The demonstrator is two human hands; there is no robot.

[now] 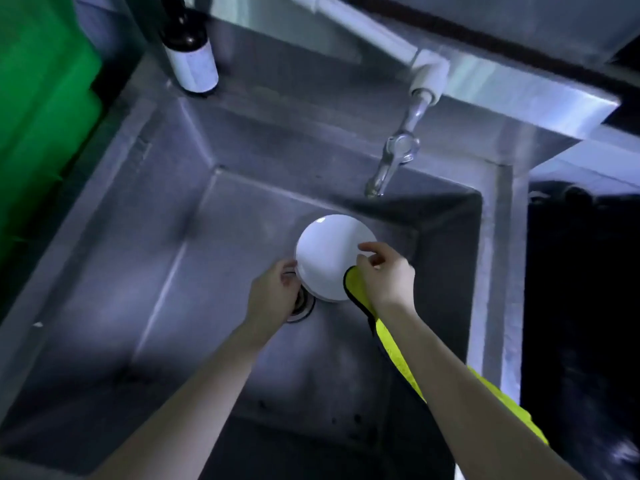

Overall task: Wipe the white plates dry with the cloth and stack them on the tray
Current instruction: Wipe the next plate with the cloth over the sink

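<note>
A deep stainless-steel sink (166, 271) carries everything here; its floor shows a round drain (304, 306) near the middle, partly hidden; white plates (327, 256) sit low in the basin above the drain, whether resting on the floor or held cannot be told; on the sink's far left ledge a dark bottle (190, 53) with a pale label stands upright.

A working kitchen's wash-up corner: deep steel sink (166, 216), wall tap (388, 168), plastic pipe (367, 29)
</note>
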